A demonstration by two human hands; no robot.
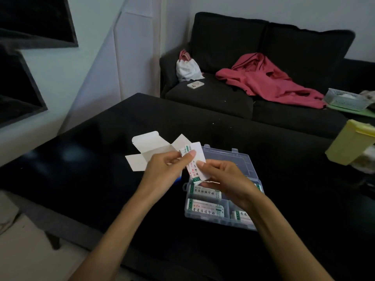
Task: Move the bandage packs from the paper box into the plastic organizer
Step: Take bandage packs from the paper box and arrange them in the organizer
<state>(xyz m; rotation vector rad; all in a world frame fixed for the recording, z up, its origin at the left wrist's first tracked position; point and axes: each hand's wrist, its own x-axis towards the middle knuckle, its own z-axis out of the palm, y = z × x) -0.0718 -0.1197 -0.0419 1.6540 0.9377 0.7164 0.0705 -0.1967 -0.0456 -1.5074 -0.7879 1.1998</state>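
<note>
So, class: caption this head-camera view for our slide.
Both hands, left and right, hold bandage packs above the plastic organizer.

The paper box (149,152) is plain white inside. The bandage packs (205,206) are white with green edging and dark print. The plastic organizer (227,159) is clear, on a glossy black counter (101,159). At two o'clock, a pinkish-red garment (269,80) covers a black sofa (223,37).

Matt white paper box (146,153), clear smooth plastic organizer (239,165), glossy printed paper bandage packs (206,207), black glossy counter (91,151), dark cloth sofa (223,98), pale yellow plastic container (351,142).
</note>
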